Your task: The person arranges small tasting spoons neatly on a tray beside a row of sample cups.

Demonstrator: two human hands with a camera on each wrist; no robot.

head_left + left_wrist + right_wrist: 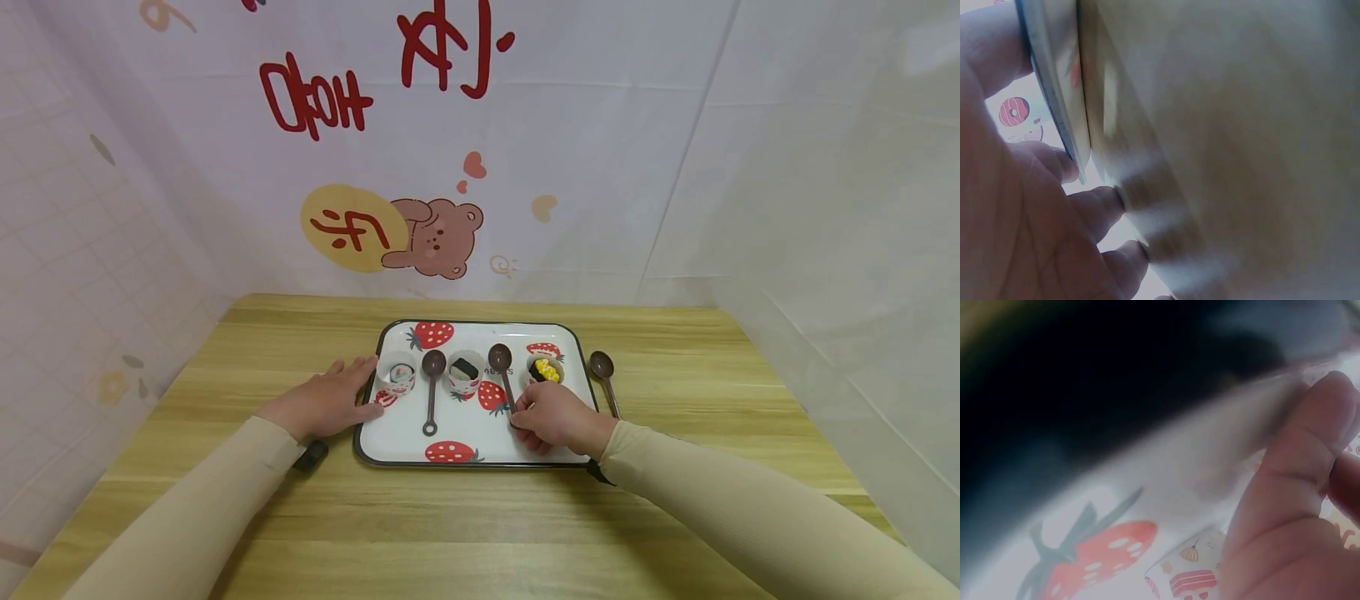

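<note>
In the head view a strawberry-print tray (480,437) with a dark rim lies on the table. My left hand (330,400) rests at its left edge, fingers stretched out; in the left wrist view the fingers (1094,209) touch the rim and the tabletop. My right hand (551,414) pinches the handle end of a brown spoon (500,358), which lies over the tray between the middle and right paper cups. Another brown spoon (431,396) lies on the tray between the left and middle cups. The right wrist view shows the thumb (1297,456) close above the tray.
Three patterned paper cups stand in a row: the left cup (393,385) has a sushi roll piece, the middle cup (465,385) a black-banded white piece, the right cup a black piece with yellow topping (546,370). A third spoon (602,367) lies right of the tray.
</note>
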